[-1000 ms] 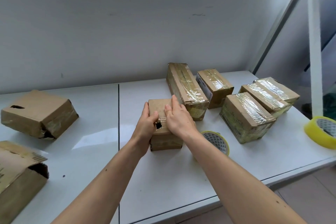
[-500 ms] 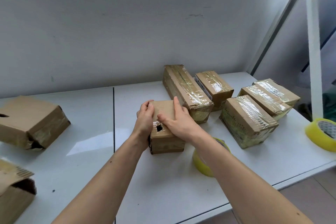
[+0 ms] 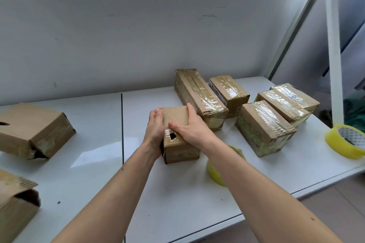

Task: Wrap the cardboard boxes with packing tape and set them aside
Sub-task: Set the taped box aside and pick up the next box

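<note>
A small brown cardboard box (image 3: 182, 151) with a torn hole in its top stands on the white table (image 3: 94, 165). My left hand (image 3: 155, 130) grips its left side, fingertips curled over the far top corner. On the box top lies my right hand (image 3: 192, 129), fingers straight along the right edge and thumb stretched across the top. A yellow tape roll (image 3: 215, 172) shows under my right forearm; I cannot tell whether it hangs on the arm or stands on the table.
Several taped boxes sit to the right: a long one (image 3: 199, 96) touching the small box, and others (image 3: 264, 126) beyond it. Two worn untaped boxes (image 3: 33, 128) (image 3: 13, 205) lie at the left. A second yellow tape roll (image 3: 345, 143) rests at the table's right edge.
The tape roll that lay flat behind my right arm is now upright under the forearm. My left fingers have curled over the box's far corner, and my right hand has slid toward its right edge.
</note>
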`<state>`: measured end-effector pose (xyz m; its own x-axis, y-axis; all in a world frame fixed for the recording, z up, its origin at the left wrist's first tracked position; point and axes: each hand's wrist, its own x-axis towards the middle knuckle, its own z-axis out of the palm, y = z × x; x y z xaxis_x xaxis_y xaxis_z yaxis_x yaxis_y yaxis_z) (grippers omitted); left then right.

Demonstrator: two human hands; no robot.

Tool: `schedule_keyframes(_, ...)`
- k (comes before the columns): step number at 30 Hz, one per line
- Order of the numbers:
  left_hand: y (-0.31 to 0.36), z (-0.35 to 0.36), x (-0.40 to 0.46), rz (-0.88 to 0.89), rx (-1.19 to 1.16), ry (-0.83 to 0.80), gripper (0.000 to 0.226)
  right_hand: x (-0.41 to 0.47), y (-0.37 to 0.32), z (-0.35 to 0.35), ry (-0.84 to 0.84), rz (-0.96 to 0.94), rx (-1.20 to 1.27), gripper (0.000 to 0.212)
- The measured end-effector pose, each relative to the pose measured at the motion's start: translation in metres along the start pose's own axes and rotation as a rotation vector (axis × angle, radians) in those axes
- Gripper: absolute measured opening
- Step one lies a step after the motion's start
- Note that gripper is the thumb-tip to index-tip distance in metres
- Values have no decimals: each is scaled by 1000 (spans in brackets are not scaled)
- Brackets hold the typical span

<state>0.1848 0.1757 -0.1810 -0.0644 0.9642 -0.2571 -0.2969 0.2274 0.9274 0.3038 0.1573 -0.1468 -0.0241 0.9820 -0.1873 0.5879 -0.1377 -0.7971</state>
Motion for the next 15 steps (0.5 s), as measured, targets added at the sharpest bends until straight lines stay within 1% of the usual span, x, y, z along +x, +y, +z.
schedule_keyframes(1,0,1,-1,-2,0,10,30,-1,3,-3,-22,3,61,101)
schedule_keyframes(4,1,4,-2,21,43,65,28,-11,14,-12,-156,33,331,103)
schedule_keyframes(5,1,4,-3,42,59,77,27,-13,16,-12,-157,33,367,100)
schedule_keyframes(7,0,2,-3,80,89,99,25,-13,16,-6,-91,14,334,90)
schedule_keyframes(9,-3,-2,-7,96,98,90,29,-12,16,1,3,-24,243,81)
schedule_keyframes(10,-5,-5,-11,100,108,64,32,-11,16,4,37,-38,200,79)
schedule_keyframes(12,-11,-7,-23,118,127,-40,40,-9,17,7,77,-52,156,78)
schedule_keyframes(14,-16,-8,-32,129,182,-123,52,-8,17,8,87,-53,128,75)
schedule_keyframes(15,-18,-9,-33,121,195,-138,56,-8,17,8,77,-55,112,73)
